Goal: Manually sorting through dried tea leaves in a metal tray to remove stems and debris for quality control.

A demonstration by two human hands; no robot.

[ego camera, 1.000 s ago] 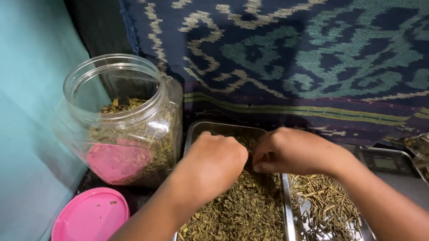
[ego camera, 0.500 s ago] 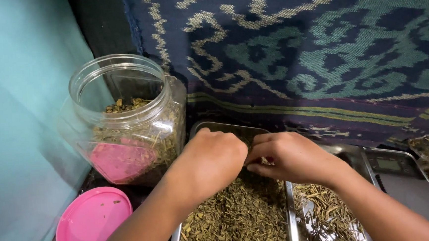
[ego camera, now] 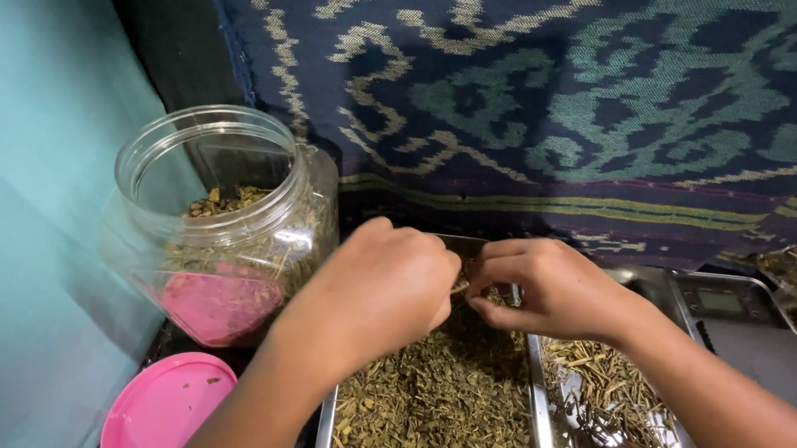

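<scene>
- At the centre of the frame, the left hand (ego camera: pixel 379 290) and right hand (ego camera: pixel 550 288) meet knuckle to knuckle over a steel tray of dried herbs (ego camera: pixel 437 406).
- Both sets of fingers are curled inward, pinching a small stem between them — it is too small to make out clearly.
- Lower right — a second tray (ego camera: pixel 603 396) holds loose stalks.
- Left: an open clear plastic jar (ego camera: pixel 223 225), part-filled with herbs; its pink lid (ego camera: pixel 162 428) lies below.
- Right edge: a digital scale (ego camera: pixel 746 323).

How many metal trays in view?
2: the left tray of fine dried leaves under the hands, the right tray of coarser stems beside it. Arms cover parts; more may lie out of frame.
</scene>
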